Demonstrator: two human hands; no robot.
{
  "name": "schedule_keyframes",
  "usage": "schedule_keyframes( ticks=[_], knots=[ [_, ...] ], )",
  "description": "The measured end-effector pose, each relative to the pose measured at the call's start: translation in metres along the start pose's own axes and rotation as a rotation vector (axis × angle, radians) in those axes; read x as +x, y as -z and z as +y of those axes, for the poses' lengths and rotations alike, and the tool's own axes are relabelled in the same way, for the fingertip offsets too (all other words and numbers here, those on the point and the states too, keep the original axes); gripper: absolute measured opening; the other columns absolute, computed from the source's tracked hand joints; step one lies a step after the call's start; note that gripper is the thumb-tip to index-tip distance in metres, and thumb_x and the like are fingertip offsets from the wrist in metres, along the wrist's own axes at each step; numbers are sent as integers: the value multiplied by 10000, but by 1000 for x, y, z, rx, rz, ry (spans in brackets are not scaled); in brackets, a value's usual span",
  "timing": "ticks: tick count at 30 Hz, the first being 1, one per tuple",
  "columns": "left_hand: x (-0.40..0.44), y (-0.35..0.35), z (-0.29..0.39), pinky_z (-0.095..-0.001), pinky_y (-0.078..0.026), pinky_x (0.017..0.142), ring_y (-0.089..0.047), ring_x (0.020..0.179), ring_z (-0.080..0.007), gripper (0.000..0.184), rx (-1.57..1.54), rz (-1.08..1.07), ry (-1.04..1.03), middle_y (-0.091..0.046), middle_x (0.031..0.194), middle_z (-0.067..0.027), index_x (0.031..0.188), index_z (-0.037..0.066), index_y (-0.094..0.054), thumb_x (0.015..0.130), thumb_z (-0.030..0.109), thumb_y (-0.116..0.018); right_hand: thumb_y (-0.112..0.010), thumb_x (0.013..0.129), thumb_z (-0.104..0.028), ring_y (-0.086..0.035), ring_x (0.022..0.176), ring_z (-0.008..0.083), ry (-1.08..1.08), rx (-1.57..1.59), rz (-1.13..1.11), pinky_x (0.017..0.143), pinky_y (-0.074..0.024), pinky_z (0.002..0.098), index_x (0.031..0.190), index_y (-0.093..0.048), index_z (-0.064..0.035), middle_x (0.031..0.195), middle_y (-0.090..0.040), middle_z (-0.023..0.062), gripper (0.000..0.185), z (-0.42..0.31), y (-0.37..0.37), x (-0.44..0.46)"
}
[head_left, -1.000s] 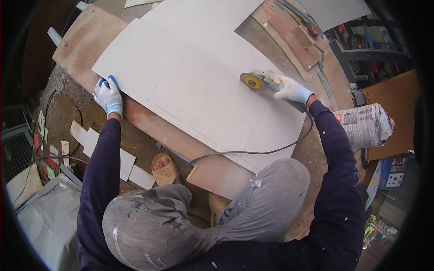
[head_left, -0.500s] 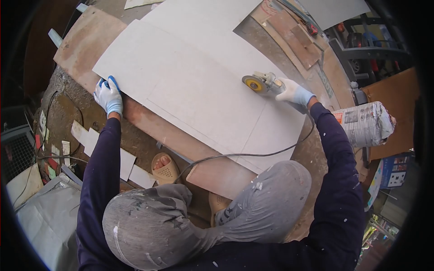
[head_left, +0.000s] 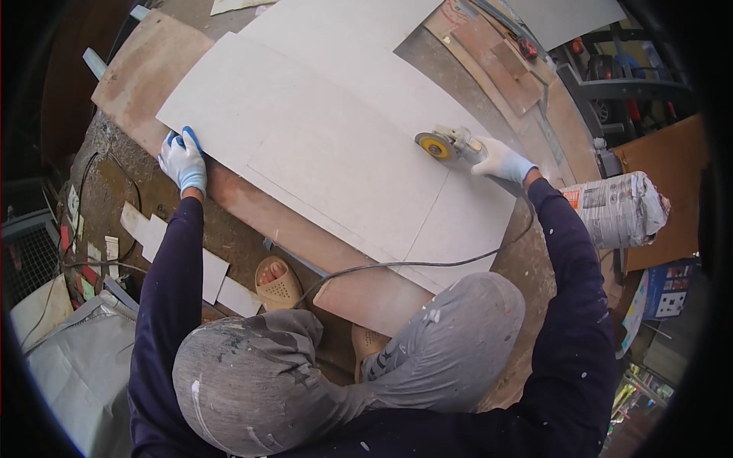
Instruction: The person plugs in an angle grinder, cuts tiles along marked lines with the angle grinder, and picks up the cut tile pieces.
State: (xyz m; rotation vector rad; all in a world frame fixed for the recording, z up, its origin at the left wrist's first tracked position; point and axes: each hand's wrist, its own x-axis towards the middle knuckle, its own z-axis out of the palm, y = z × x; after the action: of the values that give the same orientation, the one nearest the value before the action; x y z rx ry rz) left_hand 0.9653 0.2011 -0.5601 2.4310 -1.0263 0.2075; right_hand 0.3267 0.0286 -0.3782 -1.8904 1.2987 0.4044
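Note:
My right hand point(head_left: 500, 160), in a white and light-blue glove, is wrapped round an angle grinder point(head_left: 458, 143) with a yellow-centred disc. The disc is at the surface of a large white board point(head_left: 328, 145), at the upper end of a thin straight line across it. At the board's left corner my left hand point(head_left: 183, 162), gloved in white and blue, is closed on the edge; its fingertips are partly hidden. Beneath the board lies a reddish-brown plank point(head_left: 259, 206). From the grinder a dark cord point(head_left: 412, 262) runs over the board toward my feet.
A wrapped white bucket-like container point(head_left: 615, 210) stands on the right, near a brown cardboard sheet point(head_left: 664, 183). Wood strips point(head_left: 500, 69) lie at the upper right. White offcuts point(head_left: 214, 275) are scattered by my left sandal point(head_left: 279, 288). A grey sheet point(head_left: 84, 366) is at lower left.
My right hand and the grinder have shifted slightly right and toward me. My left hand stays at the board's corner. The thin line on the board looks darker.

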Motion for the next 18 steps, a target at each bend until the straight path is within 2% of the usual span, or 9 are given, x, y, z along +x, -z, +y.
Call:
schedule_keyframes(
  ticks=[18],
  knots=[
    [2, -4, -6, -489, -288, 1172, -538, 1284, -304, 515, -22, -10, -2, -639, 1344, -104, 1133, 48, -732, 1018, 499, -511, -757, 709, -192, -632, 1050, 248, -3, -57, 13, 980, -481, 346, 1282, -596, -17, 1153, -695, 151, 620, 16, 1, -16]
  ],
)
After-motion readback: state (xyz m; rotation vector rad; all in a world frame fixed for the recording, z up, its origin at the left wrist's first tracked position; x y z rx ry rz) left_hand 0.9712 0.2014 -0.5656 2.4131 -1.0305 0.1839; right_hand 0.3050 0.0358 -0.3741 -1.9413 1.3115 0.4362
